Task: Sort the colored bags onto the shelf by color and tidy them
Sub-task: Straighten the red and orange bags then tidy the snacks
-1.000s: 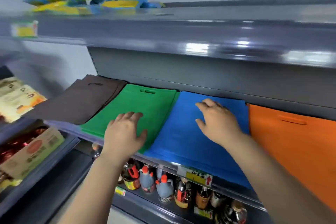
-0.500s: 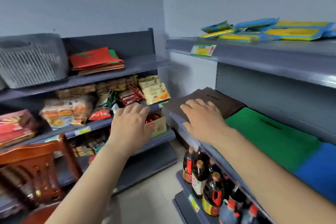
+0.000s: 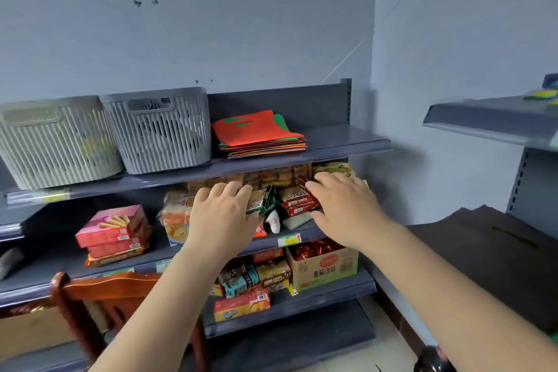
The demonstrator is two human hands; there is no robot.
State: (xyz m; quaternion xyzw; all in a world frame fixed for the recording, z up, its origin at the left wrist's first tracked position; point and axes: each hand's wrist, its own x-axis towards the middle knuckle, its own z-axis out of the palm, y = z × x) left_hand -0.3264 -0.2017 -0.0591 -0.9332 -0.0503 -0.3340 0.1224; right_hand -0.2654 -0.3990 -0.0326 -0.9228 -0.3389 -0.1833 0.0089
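Both hands have come away from the bag shelf at the right and now reach toward the snack shelving, as the view has swung left. Left hand (image 3: 222,214) and right hand (image 3: 344,208) hang in the air in front of the middle shelf, fingers spread and nearly straight: each grip is wide and holds nothing.

On the top shelf (image 3: 347,145), beside two slatted baskets (image 3: 160,130), lies the mixed stack of bags (image 3: 259,134), red on top with green showing at the handle slot and at the back corner, and more colours at the edges. It sits above and between the hands, well apart from both.

Such bags look thin, light and floppy, probably a non-woven cloth that slides on itself. A single sheet would sag and fold if pinched at one corner; taking the whole pile from both short sides, thumbs on top, seems the surest hold.

At the right edge the brown bags (image 3: 489,251) lie flat on the other shelf unit. Snack packets (image 3: 299,201) crowd the middle shelf, and a wooden chair (image 3: 99,296) stands low at the left, close to the unit.
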